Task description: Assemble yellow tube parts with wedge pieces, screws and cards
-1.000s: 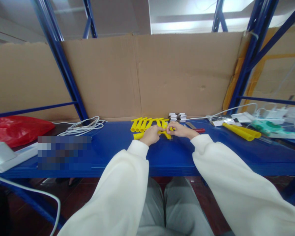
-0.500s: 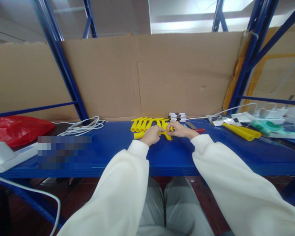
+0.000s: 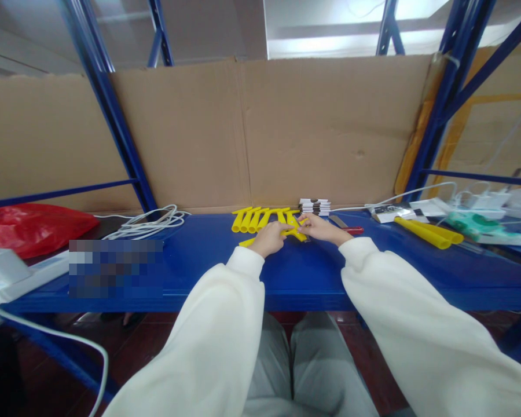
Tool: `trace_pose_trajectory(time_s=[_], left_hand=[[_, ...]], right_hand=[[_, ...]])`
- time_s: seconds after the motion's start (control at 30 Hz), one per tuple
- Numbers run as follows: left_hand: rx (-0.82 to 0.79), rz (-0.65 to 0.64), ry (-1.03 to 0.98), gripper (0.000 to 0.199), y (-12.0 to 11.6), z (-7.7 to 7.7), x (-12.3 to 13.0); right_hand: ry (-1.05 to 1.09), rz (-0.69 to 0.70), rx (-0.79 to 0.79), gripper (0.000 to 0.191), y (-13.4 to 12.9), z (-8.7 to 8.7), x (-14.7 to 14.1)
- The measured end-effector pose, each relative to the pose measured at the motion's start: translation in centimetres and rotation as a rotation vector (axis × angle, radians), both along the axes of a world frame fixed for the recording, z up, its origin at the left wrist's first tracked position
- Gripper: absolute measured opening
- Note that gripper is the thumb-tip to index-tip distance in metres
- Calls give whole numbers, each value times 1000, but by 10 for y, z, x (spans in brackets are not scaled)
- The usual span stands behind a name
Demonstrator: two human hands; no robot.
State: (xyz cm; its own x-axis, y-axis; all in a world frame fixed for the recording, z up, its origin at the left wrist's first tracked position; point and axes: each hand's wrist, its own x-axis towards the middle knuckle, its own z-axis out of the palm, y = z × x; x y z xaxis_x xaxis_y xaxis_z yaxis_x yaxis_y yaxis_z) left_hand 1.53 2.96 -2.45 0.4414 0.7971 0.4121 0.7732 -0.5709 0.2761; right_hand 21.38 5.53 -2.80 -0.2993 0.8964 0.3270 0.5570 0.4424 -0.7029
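Above the blue tabletop, both hands meet at a yellow T-shaped plastic tool (image 3: 300,236) with a hollow-looking handle, partly hidden by fingers. The fingers of my left hand (image 3: 268,238) pinch its left side. From the right, my right hand (image 3: 319,227) grips it with thumb and fingers closed. A small greyish bit shows near its lower end, too small to make out. Just behind lies a row of several like yellow T-shaped tools (image 3: 255,221), their open round ends facing me. Another yellow piece (image 3: 246,242) sticks out from behind my left hand.
A stack of small white boxes (image 3: 315,207) stands by the cardboard wall (image 3: 191,127). Right of my hand lies a red-handled tool (image 3: 353,230). Farther right are yellow tubes (image 3: 429,233) and cables. At left are a coiled white cable (image 3: 151,223), a power strip (image 3: 30,275) and a red bag (image 3: 39,229).
The held yellow tool has turned slightly, its lower end swinging to the right and up. My left hand now covers more of the yellow piece beside it.
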Motion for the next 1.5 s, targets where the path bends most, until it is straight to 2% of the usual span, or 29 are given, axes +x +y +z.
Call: trace_pose_trajectory(time_s=[0.07, 0.13, 0.23, 0.4, 0.73, 0.87, 0.93, 1.03, 1.07, 1.13, 1.2, 1.3, 1.5], left_hand=[[0, -30, 6, 44, 0, 0, 0], [9, -67, 9, 46, -1, 0, 0], [18, -71, 40, 45, -4, 1, 2], [2, -48, 93, 40, -10, 3, 4], [-75, -99, 86, 50, -11, 4, 4], [-34, -112, 41, 49, -8, 0, 4], [11, -141, -4, 48, -4, -3, 3], [72, -184, -100, 47, 1, -4, 3], [82, -191, -135, 47, 3, -3, 2], [91, -204, -195, 46, 4, -1, 3], [93, -231, -233, 44, 3, 1, 3], [92, -270, -264, 42, 2, 2, 5], [94, -300, -252, 41, 2, -1, 5]], right_hand=[[34, 9, -125, 25, -6, 3, -4], [55, -19, -173, 24, -11, 6, -6], [58, -69, -168, 20, -15, 10, -9], [51, -49, -171, 17, -14, 9, -9], [71, -14, -108, 17, -4, -1, -4], [34, -28, -92, 18, -3, 3, -4], [-24, -97, -30, 21, -1, 7, 3], [-186, -334, 155, 19, 3, 14, 26], [-256, -442, 166, 19, 4, 15, 36], [-370, -623, 99, 16, 4, 16, 53], [-431, -731, 12, 15, 2, 14, 66], [-460, -783, -39, 18, 1, 12, 72], [-480, -736, -59, 21, 2, 11, 66]])
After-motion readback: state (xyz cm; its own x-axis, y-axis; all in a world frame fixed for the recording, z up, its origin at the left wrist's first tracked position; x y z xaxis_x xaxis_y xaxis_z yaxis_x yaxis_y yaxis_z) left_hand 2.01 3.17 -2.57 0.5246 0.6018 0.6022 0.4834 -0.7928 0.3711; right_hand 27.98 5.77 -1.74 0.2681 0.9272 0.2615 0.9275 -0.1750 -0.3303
